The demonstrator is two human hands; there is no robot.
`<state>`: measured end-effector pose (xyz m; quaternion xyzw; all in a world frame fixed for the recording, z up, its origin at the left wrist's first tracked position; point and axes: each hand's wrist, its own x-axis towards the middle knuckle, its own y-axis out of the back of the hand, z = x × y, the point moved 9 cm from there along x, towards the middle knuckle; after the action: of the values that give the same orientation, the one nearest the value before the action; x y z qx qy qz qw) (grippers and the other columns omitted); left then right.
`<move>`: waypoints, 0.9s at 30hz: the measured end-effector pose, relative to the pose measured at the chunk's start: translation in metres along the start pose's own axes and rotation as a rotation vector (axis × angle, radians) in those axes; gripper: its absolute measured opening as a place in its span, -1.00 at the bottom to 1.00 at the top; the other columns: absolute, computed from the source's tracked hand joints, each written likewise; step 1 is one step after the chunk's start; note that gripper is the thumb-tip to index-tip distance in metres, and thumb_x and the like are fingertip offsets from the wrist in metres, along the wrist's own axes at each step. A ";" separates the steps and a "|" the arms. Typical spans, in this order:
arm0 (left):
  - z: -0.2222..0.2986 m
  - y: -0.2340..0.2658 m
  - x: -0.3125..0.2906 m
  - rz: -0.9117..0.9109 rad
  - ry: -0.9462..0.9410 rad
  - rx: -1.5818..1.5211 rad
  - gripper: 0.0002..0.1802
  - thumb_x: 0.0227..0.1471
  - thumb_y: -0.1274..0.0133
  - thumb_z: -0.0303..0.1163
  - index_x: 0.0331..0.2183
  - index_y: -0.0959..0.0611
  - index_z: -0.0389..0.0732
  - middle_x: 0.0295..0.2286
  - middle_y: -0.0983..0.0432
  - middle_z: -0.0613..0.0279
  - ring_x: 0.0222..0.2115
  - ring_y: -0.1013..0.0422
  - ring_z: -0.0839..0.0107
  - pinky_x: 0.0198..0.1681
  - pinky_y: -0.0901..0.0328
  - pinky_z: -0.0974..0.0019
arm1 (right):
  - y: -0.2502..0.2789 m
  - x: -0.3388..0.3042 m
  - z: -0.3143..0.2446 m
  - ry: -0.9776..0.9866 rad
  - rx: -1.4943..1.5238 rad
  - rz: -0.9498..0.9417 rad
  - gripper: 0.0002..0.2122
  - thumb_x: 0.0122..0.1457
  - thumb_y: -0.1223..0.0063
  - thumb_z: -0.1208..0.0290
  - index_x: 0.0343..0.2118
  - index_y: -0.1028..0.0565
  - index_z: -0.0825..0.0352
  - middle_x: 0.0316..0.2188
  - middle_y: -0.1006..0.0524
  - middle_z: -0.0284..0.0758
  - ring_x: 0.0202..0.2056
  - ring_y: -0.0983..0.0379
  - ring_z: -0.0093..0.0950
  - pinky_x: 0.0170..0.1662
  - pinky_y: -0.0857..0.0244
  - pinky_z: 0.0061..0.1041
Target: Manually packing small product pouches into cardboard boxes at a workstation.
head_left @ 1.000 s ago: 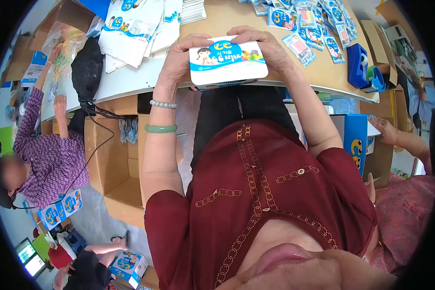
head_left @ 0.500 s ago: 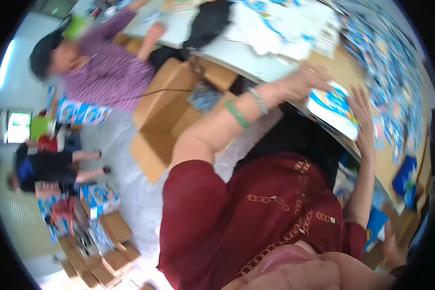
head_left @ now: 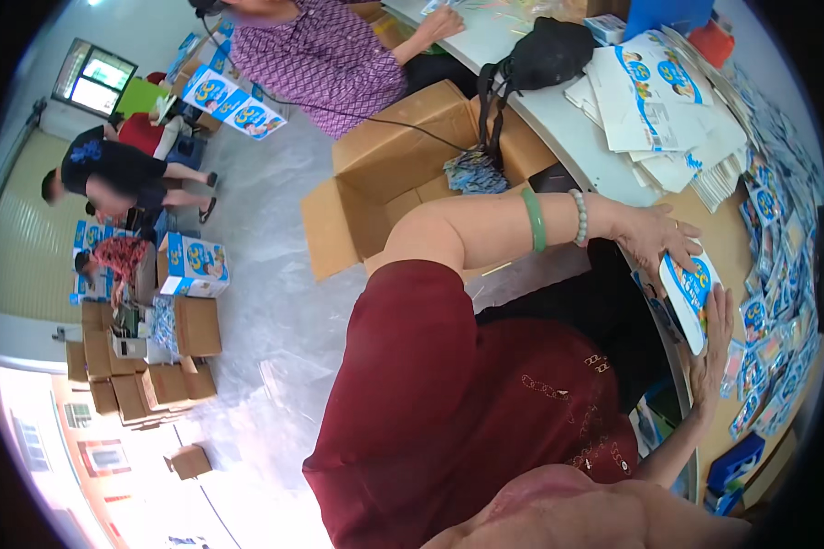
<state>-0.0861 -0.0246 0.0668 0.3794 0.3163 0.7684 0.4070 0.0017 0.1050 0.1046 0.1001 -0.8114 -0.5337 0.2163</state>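
Note:
A small white and blue printed carton [head_left: 691, 297] is held between my two hands at the edge of the work table. My left hand [head_left: 659, 240], with a ring, a beaded bracelet and a green bangle on that arm, grips its far end, fingers curled over the edge. My right hand [head_left: 712, 352] presses along the opposite end, its fingers nearly straight and close together. To the right of the carton spreads a heap of small blue sachets [head_left: 778, 306]. Beyond my left hand lies a stack of flat white and blue carton blanks [head_left: 645, 96].
An open cardboard box [head_left: 362, 169] with some sachets stands left of the table. A black bag [head_left: 551, 53] lies on the white tabletop [head_left: 568, 137]. Across from me a person in purple [head_left: 316, 64] sits. A blue bin [head_left: 734, 462] is at lower right. More people and cardboard boxes [head_left: 197, 325] are farther left.
My view has turned, so the scene has shifted within the picture and become sharper. My left hand has come onto the carton's far end; my right hand still touches the other end.

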 end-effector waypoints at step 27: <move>0.080 -0.009 0.023 0.263 -0.036 0.561 -0.73 -0.28 -0.18 -0.19 -0.47 -0.62 -0.13 -0.32 -0.46 0.20 -0.18 -0.33 0.11 -0.14 -0.20 0.06 | -0.009 -0.023 0.024 0.272 -0.304 0.293 -0.62 0.33 0.29 0.29 0.12 -0.35 0.32 0.15 -0.34 -0.20 0.23 -0.17 -0.20 0.27 0.08 -0.14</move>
<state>-0.0249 0.0138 0.1085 0.5283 0.4568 0.6903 0.1889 0.0110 0.1301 0.0829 0.0188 -0.6911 -0.5941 0.4112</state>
